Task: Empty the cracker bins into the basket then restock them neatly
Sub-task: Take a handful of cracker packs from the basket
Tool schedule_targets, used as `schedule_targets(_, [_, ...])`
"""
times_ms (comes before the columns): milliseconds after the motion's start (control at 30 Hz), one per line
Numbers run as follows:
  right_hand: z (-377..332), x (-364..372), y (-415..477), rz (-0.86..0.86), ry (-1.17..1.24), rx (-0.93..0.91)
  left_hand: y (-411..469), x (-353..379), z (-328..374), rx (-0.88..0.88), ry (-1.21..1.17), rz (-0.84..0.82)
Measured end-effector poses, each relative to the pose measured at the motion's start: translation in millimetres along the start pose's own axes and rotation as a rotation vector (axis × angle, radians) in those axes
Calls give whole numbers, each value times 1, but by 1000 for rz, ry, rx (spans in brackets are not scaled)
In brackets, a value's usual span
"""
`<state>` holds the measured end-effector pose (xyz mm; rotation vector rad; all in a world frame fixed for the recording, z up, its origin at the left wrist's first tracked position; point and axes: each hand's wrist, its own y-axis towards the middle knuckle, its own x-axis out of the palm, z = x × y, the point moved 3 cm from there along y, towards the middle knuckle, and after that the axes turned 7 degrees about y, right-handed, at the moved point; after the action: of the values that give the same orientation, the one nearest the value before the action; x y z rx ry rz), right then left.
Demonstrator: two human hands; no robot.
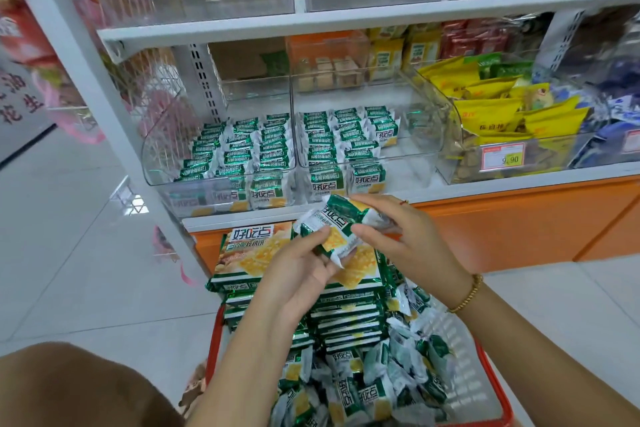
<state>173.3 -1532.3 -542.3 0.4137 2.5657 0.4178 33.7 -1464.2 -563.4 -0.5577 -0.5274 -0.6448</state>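
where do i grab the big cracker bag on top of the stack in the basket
Pinch the big cracker bag by its left end, coming from the left. It lies flat and face up on the stack, and that end looks free and slightly overhanging; the left hand and right hand, holding small packets, cover its right part.

White metal shelf (450,189) on which clear plastic bins (426,135) are set abreast; red-rimmed basket (217,326), seemingly stood on tiled floor (86,253).
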Motion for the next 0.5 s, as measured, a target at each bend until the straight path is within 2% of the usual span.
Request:
schedule_targets(100, [2, 0, 0, 3, 50, 26, -1, 0, -7, -45, -61, 26])
schedule_targets(233, [-3, 12, -3, -115, -10, 16, -1, 3, -3, -43, -125, 12])
schedule_targets(367, [-4, 15, 1, -186, 131, 50, -1, 3, 2, -4, 41, 15])
schedule_targets(500, [6, -5, 16, -130, 351, 279, 5, 3, 4, 0, 185, -6])
